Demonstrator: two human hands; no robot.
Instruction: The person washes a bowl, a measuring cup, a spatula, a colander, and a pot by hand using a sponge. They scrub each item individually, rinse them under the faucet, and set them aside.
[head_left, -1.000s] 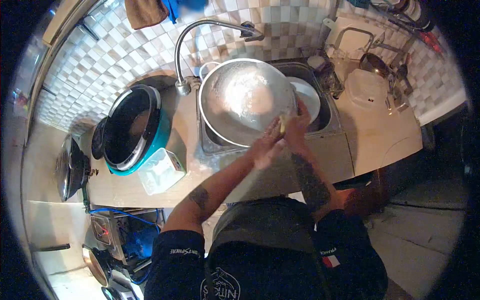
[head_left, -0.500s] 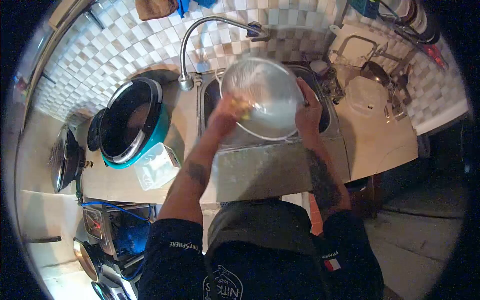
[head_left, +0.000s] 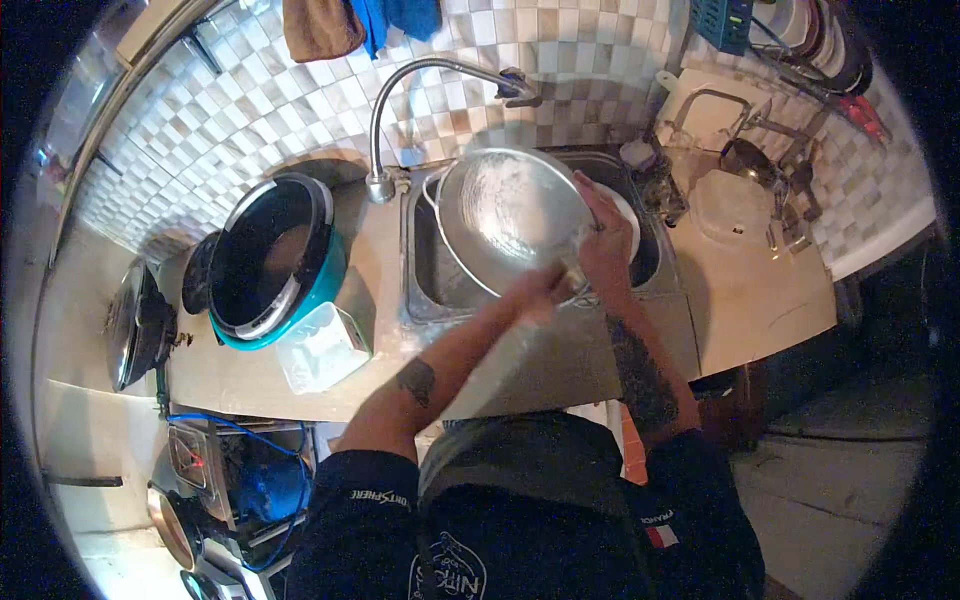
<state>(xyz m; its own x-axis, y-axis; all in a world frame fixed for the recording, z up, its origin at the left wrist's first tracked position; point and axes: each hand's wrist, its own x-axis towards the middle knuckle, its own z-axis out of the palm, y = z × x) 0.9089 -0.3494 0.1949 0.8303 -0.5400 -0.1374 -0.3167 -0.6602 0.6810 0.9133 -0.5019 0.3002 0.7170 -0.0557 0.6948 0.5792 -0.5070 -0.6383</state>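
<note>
A large metal pot [head_left: 510,215] with a loop handle on its left side is tilted over the sink [head_left: 425,285], its round, wet, shiny face toward me. My right hand [head_left: 606,245] is closed on the pot's right edge. At the pot's lower right edge is my left hand [head_left: 545,292], blurred by motion and closed round a yellowish sponge [head_left: 573,279], most of which is hidden. Behind my right hand, the rim of a white round dish [head_left: 630,215] shows in the sink.
A flexible faucet [head_left: 380,185] arches at the sink's back left. Left on the counter stand a teal basin [head_left: 335,265] with a black pot [head_left: 265,220] in it and a clear plastic container [head_left: 322,348]. A translucent tub [head_left: 735,205] and utensils lie at the right.
My left hand has moved from the pot's left part to its lower right edge. The pot has turned and tilted, its left handle now clearer. The view has shifted slightly.
</note>
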